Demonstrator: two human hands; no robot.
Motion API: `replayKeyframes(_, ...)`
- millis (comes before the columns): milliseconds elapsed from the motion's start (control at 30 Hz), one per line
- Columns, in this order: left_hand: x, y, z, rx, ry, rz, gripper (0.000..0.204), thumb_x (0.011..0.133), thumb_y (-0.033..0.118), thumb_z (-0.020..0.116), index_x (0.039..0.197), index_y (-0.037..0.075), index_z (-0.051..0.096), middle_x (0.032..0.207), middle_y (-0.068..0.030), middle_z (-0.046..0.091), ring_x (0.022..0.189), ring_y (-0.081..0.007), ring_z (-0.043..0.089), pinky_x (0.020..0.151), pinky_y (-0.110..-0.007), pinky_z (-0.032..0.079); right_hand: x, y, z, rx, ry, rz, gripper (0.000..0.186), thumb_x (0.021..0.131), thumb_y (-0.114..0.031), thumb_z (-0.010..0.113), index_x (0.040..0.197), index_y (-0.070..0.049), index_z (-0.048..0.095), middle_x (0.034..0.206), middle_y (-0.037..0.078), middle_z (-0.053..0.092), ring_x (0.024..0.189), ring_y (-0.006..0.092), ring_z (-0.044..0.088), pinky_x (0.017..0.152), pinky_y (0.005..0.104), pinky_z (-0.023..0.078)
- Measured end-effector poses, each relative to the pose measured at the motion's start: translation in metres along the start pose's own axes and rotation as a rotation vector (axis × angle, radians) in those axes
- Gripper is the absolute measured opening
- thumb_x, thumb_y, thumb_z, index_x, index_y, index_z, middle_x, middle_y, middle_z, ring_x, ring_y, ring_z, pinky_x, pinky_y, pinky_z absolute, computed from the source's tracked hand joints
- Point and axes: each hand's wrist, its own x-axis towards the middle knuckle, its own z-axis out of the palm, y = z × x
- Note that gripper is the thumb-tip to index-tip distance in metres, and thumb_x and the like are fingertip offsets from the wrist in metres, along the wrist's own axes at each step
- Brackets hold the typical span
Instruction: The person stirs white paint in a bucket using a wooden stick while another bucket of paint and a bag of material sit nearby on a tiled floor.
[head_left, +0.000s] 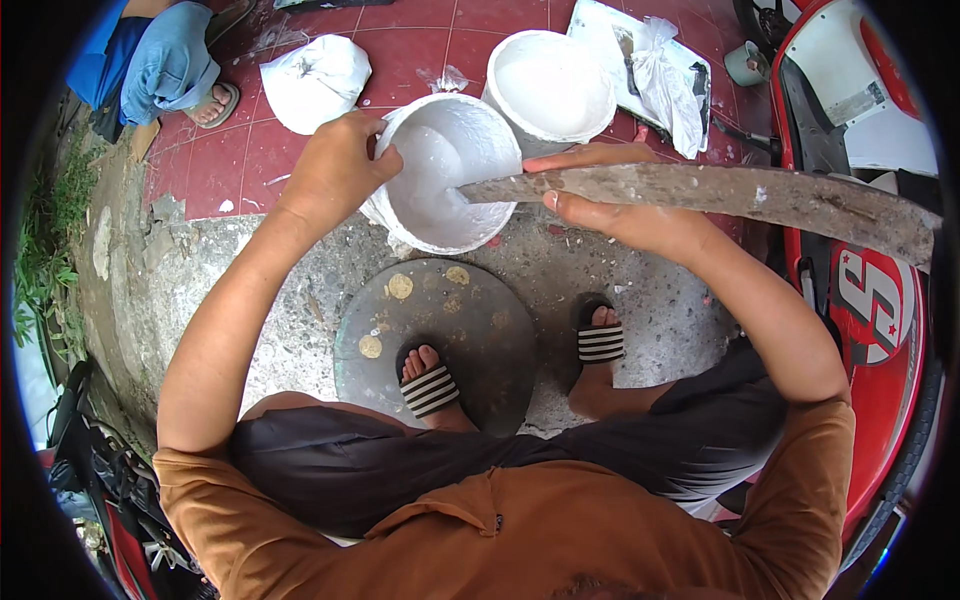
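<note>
A white plastered bucket [492,135] stands in front of me with wet white paste [422,185] inside. My left hand [345,160] is closed over its left rim, thumb on the inner side. A long, rough wooden stick [740,190] rests in my right hand [625,205], which is closed around it from below with the thumb along its near edge. The stick's narrow end dips into the paste, while the wide end reaches far out to the right.
Just behind stands a second bucket [598,110] with white material in it. A white sack [318,82] lies on the red tiles, and a plastic bag [665,95] lies on a white board. Red motorbike [875,420] parts line the right. Another person's sandalled foot [213,105] is at upper left.
</note>
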Motion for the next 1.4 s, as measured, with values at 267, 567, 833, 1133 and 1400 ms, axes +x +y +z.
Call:
replayKeyframes(267,0.001,0.002,-0.004,0.069,0.081,0.020,0.037,0.087,0.018,0.072,0.116,-0.004,0.071,0.089,-0.0188,0.069,0.074,-0.0243,0.063,0.075,-0.037,0.053,0.027,0.020,0.013,-0.016,0.151,-0.210,0.037,0.095,-0.025,0.070,0.132,-0.016,0.071,0.113,0.008,0.073,0.100,0.0136,0.068,0.090,0.0285,0.053)
replayKeyframes(567,-0.003,0.005,-0.004,0.088,0.073,0.025,0.037,0.088,0.018,0.072,0.118,-0.004,0.071,0.091,-0.0191,0.069,0.075,-0.0247,0.064,0.075,-0.037,0.053,0.025,0.025,0.019,0.201,0.043,-0.110,0.037,0.096,-0.016,0.069,0.133,-0.014,0.070,0.106,0.005,0.074,0.093,0.0105,0.068,0.083,0.0264,0.056)
replayKeyframes(833,-0.004,0.010,-0.003,0.099,0.083,0.006,0.037,0.087,0.019,0.073,0.116,-0.005,0.071,0.090,-0.0194,0.070,0.076,-0.0277,0.066,0.077,-0.039,0.054,0.035,0.035,0.016,0.096,0.068,-0.206,0.034,0.097,-0.017,0.069,0.131,-0.011,0.071,0.109,0.009,0.075,0.096,0.0129,0.070,0.084,0.0281,0.056)
replayKeyframes(1133,-0.002,0.004,-0.002,0.079,0.091,0.003,0.038,0.088,0.020,0.073,0.118,-0.003,0.071,0.085,-0.0164,0.069,0.073,-0.0210,0.063,0.074,-0.036,0.053,0.032,0.030,0.026,0.168,0.041,-0.152,0.034,0.097,-0.026,0.071,0.127,-0.011,0.072,0.103,0.007,0.076,0.094,0.0139,0.069,0.086,0.0317,0.056)
replayKeyframes(1400,-0.004,0.002,-0.003,0.056,0.097,-0.017,0.040,0.088,0.021,0.073,0.119,-0.004,0.071,0.086,-0.0170,0.069,0.073,-0.0213,0.062,0.073,-0.036,0.052,0.034,0.040,0.020,0.090,0.025,-0.122,0.034,0.096,-0.022,0.072,0.129,-0.014,0.073,0.107,0.008,0.076,0.096,0.0139,0.069,0.089,0.0328,0.055)
